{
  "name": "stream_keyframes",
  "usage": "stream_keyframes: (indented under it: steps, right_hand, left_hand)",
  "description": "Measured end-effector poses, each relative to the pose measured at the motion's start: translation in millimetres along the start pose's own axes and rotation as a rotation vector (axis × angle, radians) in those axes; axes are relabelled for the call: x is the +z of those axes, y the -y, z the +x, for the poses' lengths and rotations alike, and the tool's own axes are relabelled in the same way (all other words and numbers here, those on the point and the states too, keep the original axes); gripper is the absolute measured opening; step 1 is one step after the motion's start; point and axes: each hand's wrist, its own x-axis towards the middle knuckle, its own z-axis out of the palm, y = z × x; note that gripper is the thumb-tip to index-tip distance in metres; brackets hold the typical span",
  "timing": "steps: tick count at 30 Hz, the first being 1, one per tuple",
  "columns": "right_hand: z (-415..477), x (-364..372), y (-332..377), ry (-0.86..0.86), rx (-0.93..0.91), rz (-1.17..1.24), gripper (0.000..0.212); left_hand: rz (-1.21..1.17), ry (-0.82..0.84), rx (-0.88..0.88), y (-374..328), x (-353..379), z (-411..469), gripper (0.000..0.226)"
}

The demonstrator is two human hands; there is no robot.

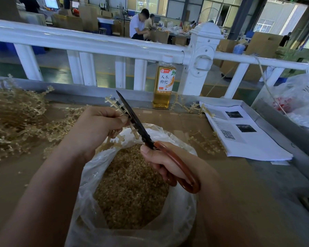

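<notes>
At mid-bench, left hand: the left hand (98,127) is raised above the bag, back of the hand to the camera, forearm coming up from the near left corner. Its fingers are curled and pinch the beige plastic strip (117,106).
Beige plastic strip: a branched run of small moulded parts, slanting up and away from the fingers. Its lower end droops over the bag's far rim, and the middle is hidden inside the fist.
Right hand: the right hand (166,161) grips the black-bladed scissors with red-brown loop handles (136,122). The thumb lies along the upper handle near the pivot, and the other fingers are curled round the handle loops. The forearm enters from the near right.
Scissor blades: pointing away and leftward, laid against the strip just beside the left fingertips. They read as one dark line; any gap is too fine to make out.
Clear plastic bag (89,175): open-mouthed at the near edge, under both hands. Its base is cut off by the frame.
Tan cut pieces (130,189): fill the bag; single shapes are blurred.
Brown cardboard bench top (11,175): carries everything.
Heap of beige strips (12,118): at the left edge, a tangled mass, partly cut off.
Amber drink bottle (163,81): upright at the far edge, against the white railing (78,40).
Printed paper sheets (243,134): towards the right edge, with loose strips (205,141) beside them.
</notes>
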Motion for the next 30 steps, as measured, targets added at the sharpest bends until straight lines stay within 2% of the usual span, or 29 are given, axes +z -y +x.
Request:
stream_keyframes:
  steps: [13,22,30]
  right_hand:
    - [2,-1,-2,0.026,-0.004,0.04,0.028]
    - [3,0,2,-0.048,-0.048,-0.059,0.031]
    - [-3,1,14,-0.049,-0.048,-0.024,0.033]
  left_hand:
    - [0.028,-0.017,0.011,1,1,0,0.04]
    - [0.009,0.062,-0.039,-3,3,-1,0.037]
    - [-0.034,0.138,-0.046,-3,4,-1,0.033]
